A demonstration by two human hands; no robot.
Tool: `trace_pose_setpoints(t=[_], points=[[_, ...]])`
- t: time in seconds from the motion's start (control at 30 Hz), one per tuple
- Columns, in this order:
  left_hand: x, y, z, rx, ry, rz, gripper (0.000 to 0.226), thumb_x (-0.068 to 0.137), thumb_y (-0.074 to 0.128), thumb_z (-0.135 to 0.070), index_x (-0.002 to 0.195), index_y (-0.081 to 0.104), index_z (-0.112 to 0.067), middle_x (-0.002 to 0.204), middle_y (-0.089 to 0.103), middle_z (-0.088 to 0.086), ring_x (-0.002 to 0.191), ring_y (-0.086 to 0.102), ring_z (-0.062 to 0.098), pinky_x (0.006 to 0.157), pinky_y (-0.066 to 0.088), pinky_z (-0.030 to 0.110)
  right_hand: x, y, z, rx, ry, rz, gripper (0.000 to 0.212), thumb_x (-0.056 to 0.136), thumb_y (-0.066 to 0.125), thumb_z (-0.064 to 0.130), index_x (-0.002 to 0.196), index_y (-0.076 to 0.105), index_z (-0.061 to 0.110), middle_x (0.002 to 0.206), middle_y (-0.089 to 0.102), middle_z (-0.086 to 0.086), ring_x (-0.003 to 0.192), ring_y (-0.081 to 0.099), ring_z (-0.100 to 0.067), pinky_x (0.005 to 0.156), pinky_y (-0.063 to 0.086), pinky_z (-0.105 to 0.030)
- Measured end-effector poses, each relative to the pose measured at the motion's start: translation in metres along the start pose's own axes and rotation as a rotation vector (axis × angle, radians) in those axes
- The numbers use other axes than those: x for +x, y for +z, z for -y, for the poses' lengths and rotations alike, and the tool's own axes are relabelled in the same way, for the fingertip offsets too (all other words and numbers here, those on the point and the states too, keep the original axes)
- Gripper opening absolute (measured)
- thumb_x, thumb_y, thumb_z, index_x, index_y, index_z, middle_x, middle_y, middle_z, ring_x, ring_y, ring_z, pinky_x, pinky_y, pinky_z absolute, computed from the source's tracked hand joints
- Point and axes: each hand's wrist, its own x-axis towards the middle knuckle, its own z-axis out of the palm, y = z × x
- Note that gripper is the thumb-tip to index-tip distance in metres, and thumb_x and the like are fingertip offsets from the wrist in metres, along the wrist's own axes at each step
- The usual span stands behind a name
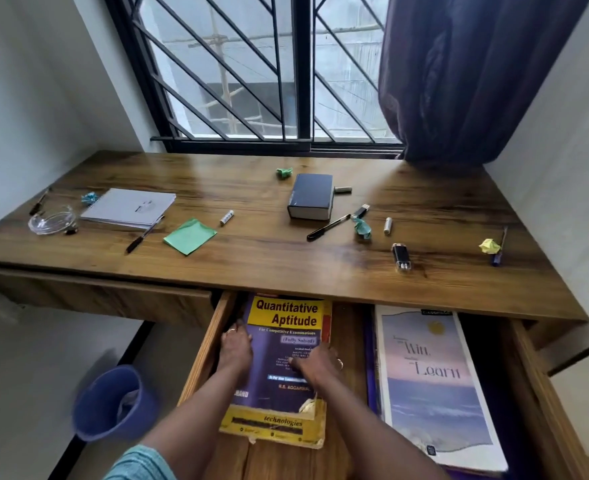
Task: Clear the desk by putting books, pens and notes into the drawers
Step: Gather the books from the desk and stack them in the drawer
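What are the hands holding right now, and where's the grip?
Both hands hold the Quantitative Aptitude book: left hand grips its left edge, right hand its right edge, mid-length.

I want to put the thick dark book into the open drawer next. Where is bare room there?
Bare wood shows in two places: the strip between the Quantitative Aptitude book and the Learn book, and the near end in front of the first. The left hand fills the gap by the drawer wall.
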Motion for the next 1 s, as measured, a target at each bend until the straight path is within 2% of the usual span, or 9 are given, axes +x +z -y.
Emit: trace_pose_setpoints(t=[0.13, 0.2, 0.27, 0.37, 0.47, 0.63, 0.8, 0.9, 1.0], points=[[-0.006, -0.002, -0.003, 0.014, 0.015, -0.054, 0.055, 0.1, 0.035, -0.011, 0.15, 0.013, -0.004, 0.151, 0.024, 0.016, 0.134, 0.033, 0.029, 0.11, 0.031, 0.032, -0.008, 0.0, 0.006, -0.022, -0.006, -0.066, 0.054, 0.07, 0.071, 0.053, 0.107, 0.058, 0.016, 0.091, 0.064, 0.005, 0.08, 0.065, -0.013, 0.076, 0.056, -0.034], [-0.009, -0.008, -0.008, -0.055, 0.096, -0.223, 0.058, 0.095, 0.039, -0.004, 0.15, 0.02, -0.005, 0.149, 0.029, 0.014, 0.132, 0.036, 0.026, 0.109, 0.032, 0.029, -0.024, -0.019, 0.026, -0.126, -0.076, -0.314, 0.045, 0.081, 0.06, 0.052, 0.105, 0.057, 0.015, 0.097, 0.064, 0.001, 0.088, 0.063, -0.018, 0.079, 0.049, -0.031], [-0.005, -0.022, -0.021, -0.153, 0.224, -0.348, 0.053, 0.092, 0.04, 0.0, 0.144, 0.035, -0.007, 0.14, 0.042, 0.014, 0.126, 0.042, 0.026, 0.106, 0.033, 0.027, -0.034, -0.043, 0.055, -0.13, -0.181, -0.599, 0.035, 0.087, 0.052, 0.043, 0.103, 0.06, 0.013, 0.099, 0.065, -0.006, 0.09, 0.062, -0.023, 0.078, 0.049, -0.033], [0.012, -0.055, -0.055, -0.229, 0.396, -0.485, 0.044, 0.093, 0.037, 0.003, 0.134, 0.049, -0.008, 0.127, 0.053, 0.014, 0.115, 0.049, 0.025, 0.1, 0.036, 0.026, -0.027, -0.077, 0.1, -0.042, -0.326, -0.797, 0.025, 0.088, 0.053, 0.024, 0.096, 0.064, 0.003, 0.092, 0.067, -0.014, 0.081, 0.061, -0.026, 0.072, 0.051, -0.035], [0.041, -0.09, -0.091, -0.341, 0.367, -0.493, 0.039, 0.098, 0.034, -0.004, 0.133, 0.048, -0.007, 0.129, 0.051, 0.014, 0.116, 0.047, 0.024, 0.099, 0.036, 0.027, -0.003, -0.108, 0.138, -0.022, -0.39, -0.784, 0.025, 0.088, 0.05, 0.017, 0.102, 0.062, 0.0, 0.099, 0.065, -0.017, 0.09, 0.059, -0.028, 0.079, 0.049, -0.035], [0.095, -0.134, -0.131, -0.465, 0.129, -0.195, 0.043, 0.101, 0.032, -0.017, 0.141, 0.036, -0.001, 0.142, 0.04, 0.021, 0.132, 0.036, 0.033, 0.109, 0.027, 0.035, 0.05, -0.141, 0.181, 0.02, -0.35, -0.607, 0.035, 0.088, 0.052, 0.015, 0.119, 0.053, -0.002, 0.123, 0.051, -0.023, 0.113, 0.049, -0.035, 0.093, 0.04, -0.035], [0.146, -0.148, -0.15, -0.41, 0.15, 0.008, 0.048, 0.104, 0.02, -0.026, 0.144, 0.03, -0.001, 0.151, 0.027, 0.022, 0.138, 0.028, 0.036, 0.114, 0.025, 0.042, 0.098, -0.161, 0.204, 0.111, -0.291, -0.455, 0.059, 0.091, 0.056, 0.033, 0.134, 0.037, -0.003, 0.137, 0.038, -0.023, 0.124, 0.041, -0.034, 0.099, 0.037, -0.035], [0.182, -0.141, -0.158, -0.546, 0.11, 0.072, 0.056, 0.102, 0.023, -0.04, 0.145, 0.028, -0.004, 0.15, 0.03, 0.02, 0.137, 0.03, 0.035, 0.113, 0.027, 0.043, 0.13, -0.17, 0.212, 0.164, -0.185, -0.395, 0.069, 0.09, 0.054, 0.046, 0.134, 0.038, -0.004, 0.137, 0.042, -0.023, 0.126, 0.043, -0.034, 0.098, 0.038, -0.035], [0.203, -0.136, -0.168, -0.683, 0.075, 0.109, 0.061, 0.1, 0.024, -0.047, 0.148, 0.025, -0.009, 0.151, 0.031, 0.017, 0.138, 0.031, 0.035, 0.114, 0.027, 0.044, 0.147, -0.171, 0.22, 0.284, -0.116, -0.338, 0.063, 0.088, 0.057, 0.045, 0.129, 0.05, -0.003, 0.132, 0.054, -0.019, 0.121, 0.051, -0.032, 0.092, 0.042, -0.032]])
